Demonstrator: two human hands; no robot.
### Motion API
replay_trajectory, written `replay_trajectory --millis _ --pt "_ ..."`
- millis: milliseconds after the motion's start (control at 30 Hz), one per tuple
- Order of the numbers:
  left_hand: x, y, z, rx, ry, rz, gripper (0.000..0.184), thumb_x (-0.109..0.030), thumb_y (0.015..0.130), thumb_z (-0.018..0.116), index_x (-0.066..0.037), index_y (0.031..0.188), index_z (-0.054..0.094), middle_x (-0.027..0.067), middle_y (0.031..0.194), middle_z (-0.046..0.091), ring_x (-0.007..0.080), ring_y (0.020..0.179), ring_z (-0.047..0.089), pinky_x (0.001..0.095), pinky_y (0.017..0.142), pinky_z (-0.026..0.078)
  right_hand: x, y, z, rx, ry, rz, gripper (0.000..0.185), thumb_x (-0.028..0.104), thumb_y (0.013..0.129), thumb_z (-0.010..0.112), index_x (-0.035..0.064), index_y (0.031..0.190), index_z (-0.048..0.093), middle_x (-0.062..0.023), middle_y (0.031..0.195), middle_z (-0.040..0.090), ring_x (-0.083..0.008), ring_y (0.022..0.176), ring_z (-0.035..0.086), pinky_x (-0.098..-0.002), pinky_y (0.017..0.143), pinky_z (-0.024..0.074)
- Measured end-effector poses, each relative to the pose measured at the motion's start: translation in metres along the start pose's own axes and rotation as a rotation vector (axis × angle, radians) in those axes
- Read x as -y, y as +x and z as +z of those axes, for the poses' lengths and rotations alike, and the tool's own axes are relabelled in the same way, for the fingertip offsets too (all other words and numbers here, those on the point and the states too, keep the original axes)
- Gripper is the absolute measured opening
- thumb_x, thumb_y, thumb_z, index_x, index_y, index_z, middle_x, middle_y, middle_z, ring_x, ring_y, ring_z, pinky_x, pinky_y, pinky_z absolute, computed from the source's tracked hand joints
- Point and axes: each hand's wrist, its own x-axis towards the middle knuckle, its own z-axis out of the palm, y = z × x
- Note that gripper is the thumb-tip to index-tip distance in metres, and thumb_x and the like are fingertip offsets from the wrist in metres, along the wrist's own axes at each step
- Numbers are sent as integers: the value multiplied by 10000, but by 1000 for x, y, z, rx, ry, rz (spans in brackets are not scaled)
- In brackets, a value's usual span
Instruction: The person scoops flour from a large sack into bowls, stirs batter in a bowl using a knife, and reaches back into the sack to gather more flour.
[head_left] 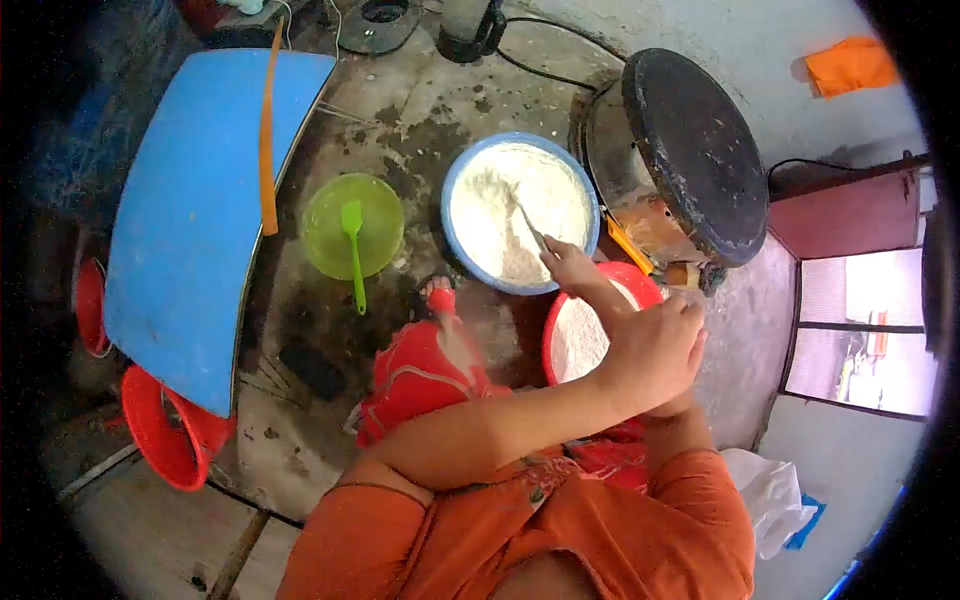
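My right hand is closed around the handle of a thin metal utensil. Its far end reaches into white, flour-like stuff in a blue-rimmed basin, and its tip cannot be made out. My left hand is held above my right forearm, fingers curled inward; whatever it may hold is hidden. Beneath my arms stands a red basin with pale powder in it, partly covered from view. Left of the blue basin, a green spatula lies across a translucent green bowl.
A large round dark griddle on a metal stand is at the right, a yellow-handled tool beside it. At the left is a blue tabletop with an orange strip. Red plastic containers are below it. A white bag lies right.
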Motion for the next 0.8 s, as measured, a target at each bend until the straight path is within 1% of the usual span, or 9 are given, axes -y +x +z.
replay_trajectory --millis 33,133,200,367,467,533,600,667,800 --pt "-1 -3 -2 57 -2 -12 237 -149 837 550 47 967 568 186 839 578 349 730 593 428 666 471 -7 -12 -5 -46 -294 -135 396 176 871 482 32 1238 449 -263 799 607 -395 677 607 -484 595 458" --pt "-7 -7 -11 127 -33 -23 231 -156 837 548 43 953 566 186 818 565 354 723 587 431 649 474 11 -52 -21 99 -435 -72 406 233 880 497 100 1263 481 -238 829 618 -389 750 609 -474 674 466" --pt "-6 -8 -9 105 -39 -11 233 -162 839 544 40 954 562 179 799 555 352 713 584 429 631 476 10 -58 -10 109 -558 -130 371 131 871 462 73 1238 450 -210 777 626 -374 713 616 -485 603 463" --pt "4 -9 -4 105 -70 -56 207 -170 839 542 14 934 552 172 817 557 351 725 594 433 625 483 -33 13 70 132 -392 -239 381 184 866 455 86 1233 477 -218 827 636 -406 768 615 -489 690 480" --pt "6 -7 1 119 -89 -109 201 -183 843 543 4 917 555 180 827 564 355 734 597 437 638 485 -13 34 85 40 -200 -28 415 228 851 495 45 1223 483 -262 847 622 -431 792 606 -494 714 471" --pt "6 -6 4 153 -74 -125 201 -189 846 540 4 898 556 184 824 569 359 744 598 443 644 484 -3 40 77 -85 37 21 413 239 864 518 -14 1191 500 -232 762 627 -358 674 621 -443 626 485" --pt "4 -7 5 137 -90 -110 200 -191 846 538 7 873 553 186 823 575 362 748 598 451 650 480 -3 44 61 54 657 251 384 245 882 535 -47 1132 539 -139 695 601 -223 590 583 -359 542 469" --pt "0 -7 3 163 -66 -120 196 -184 848 534 11 864 550 190 829 578 364 749 598 454 652 477 22 16 34 15 696 337 350 238 903 522 -35 1118 563 -61 682 556 -126 570 519 -289 502 438" --pt "-1 -13 4 123 -80 -36 187 -173 845 531 14 855 541 183 819 569 365 740 593 453 647 477 -5 -20 7 -80 -141 -122 402 230 889 501 57 1252 490 -185 770 622 -289 681 622 -407 601 484"
